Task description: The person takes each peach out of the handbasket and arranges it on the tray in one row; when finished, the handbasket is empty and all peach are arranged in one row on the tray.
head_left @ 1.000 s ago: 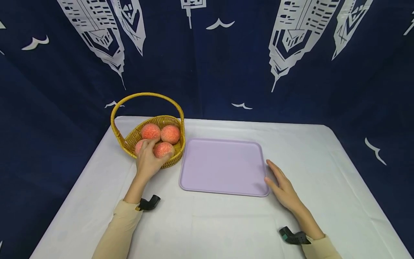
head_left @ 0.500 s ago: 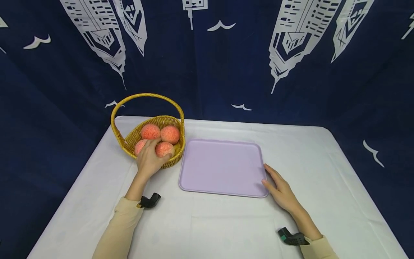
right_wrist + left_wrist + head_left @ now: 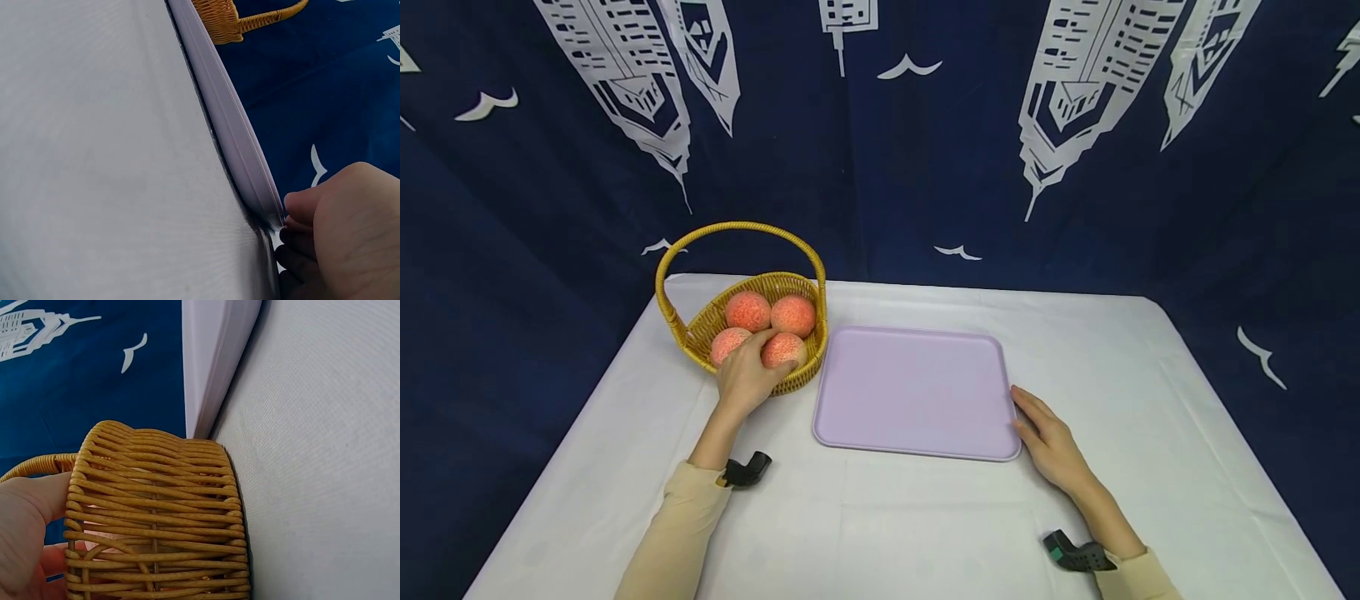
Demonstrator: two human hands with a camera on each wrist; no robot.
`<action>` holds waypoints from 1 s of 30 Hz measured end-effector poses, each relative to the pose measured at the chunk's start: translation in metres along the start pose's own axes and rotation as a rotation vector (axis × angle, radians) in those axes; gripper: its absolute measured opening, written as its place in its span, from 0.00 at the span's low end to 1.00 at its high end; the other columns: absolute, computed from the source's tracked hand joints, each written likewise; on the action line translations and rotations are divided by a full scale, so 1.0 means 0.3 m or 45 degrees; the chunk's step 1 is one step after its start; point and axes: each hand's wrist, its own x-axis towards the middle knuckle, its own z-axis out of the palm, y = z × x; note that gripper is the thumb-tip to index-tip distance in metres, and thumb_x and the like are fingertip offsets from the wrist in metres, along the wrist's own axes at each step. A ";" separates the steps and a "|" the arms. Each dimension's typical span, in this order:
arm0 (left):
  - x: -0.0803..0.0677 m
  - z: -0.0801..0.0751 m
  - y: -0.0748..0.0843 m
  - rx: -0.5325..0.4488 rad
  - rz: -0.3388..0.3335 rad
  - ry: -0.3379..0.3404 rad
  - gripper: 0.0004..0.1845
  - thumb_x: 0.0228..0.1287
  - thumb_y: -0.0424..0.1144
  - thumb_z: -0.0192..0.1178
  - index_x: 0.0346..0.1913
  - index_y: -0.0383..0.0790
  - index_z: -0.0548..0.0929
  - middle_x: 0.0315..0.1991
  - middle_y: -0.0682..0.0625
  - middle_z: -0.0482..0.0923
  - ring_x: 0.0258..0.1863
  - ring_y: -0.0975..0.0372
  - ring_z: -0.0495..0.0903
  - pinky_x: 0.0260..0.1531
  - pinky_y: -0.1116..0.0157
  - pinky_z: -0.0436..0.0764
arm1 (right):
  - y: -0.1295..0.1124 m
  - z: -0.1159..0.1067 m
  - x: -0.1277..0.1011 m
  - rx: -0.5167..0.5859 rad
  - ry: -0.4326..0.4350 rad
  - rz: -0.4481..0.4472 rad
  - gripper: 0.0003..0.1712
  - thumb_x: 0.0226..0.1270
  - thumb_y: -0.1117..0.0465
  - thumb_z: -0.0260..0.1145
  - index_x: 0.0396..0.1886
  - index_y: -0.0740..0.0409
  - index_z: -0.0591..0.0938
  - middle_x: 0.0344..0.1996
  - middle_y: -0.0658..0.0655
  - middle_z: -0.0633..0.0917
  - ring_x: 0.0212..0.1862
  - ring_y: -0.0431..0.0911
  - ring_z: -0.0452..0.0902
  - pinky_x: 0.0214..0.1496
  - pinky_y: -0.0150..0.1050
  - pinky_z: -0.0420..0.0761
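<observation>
On the left of the head view, a wicker basket [image 3: 696, 342] with a tall arched handle holds several round, speckled orange-pink peaches [image 3: 748, 311]. My left hand [image 3: 747, 379] reaches over its near rim, fingers and thumb around the front right peach [image 3: 785, 351]. In the left wrist view the woven basket wall [image 3: 156, 512] hides most of that grip. A flat lilac tray [image 3: 917, 392] lies right of the basket with nothing on it. My right hand [image 3: 1056, 446] rests along the tray's right edge, fingers loosely extended; its thumb [image 3: 303, 205] is right at the rim in the right wrist view.
A white cloth [image 3: 925, 525] covers the table. Behind it hangs a dark blue curtain [image 3: 910, 167] with white building and bird prints. The basket handle [image 3: 741, 225] arches high over the peaches, and the basket's right side sits close to the tray's left edge.
My right hand has moved slightly left and nearer, up to the tray's edge. The left hand stays at the front right peach, which has shifted only a little. The head view has tilted slightly.
</observation>
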 end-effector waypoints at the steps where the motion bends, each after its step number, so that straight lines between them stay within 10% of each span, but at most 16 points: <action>1: 0.001 0.000 0.000 0.006 -0.003 -0.004 0.35 0.55 0.48 0.70 0.65 0.40 0.74 0.60 0.38 0.77 0.56 0.40 0.77 0.53 0.42 0.73 | 0.000 0.000 0.001 -0.001 0.004 -0.006 0.27 0.72 0.67 0.56 0.68 0.70 0.68 0.67 0.70 0.70 0.68 0.68 0.63 0.63 0.10 0.44; 19: -0.003 0.014 -0.006 -0.035 0.039 0.079 0.34 0.52 0.46 0.73 0.63 0.39 0.77 0.64 0.42 0.75 0.59 0.42 0.75 0.53 0.42 0.72 | 0.003 0.000 0.002 -0.018 0.036 -0.057 0.26 0.70 0.70 0.58 0.66 0.71 0.70 0.65 0.71 0.72 0.67 0.69 0.64 0.63 0.09 0.45; 30: -0.001 -0.005 0.002 -0.276 0.130 0.323 0.33 0.46 0.40 0.76 0.57 0.30 0.80 0.55 0.35 0.80 0.54 0.43 0.77 0.54 0.46 0.74 | 0.002 -0.001 0.003 -0.020 0.019 -0.034 0.27 0.71 0.68 0.57 0.67 0.70 0.69 0.66 0.69 0.72 0.67 0.69 0.64 0.63 0.10 0.45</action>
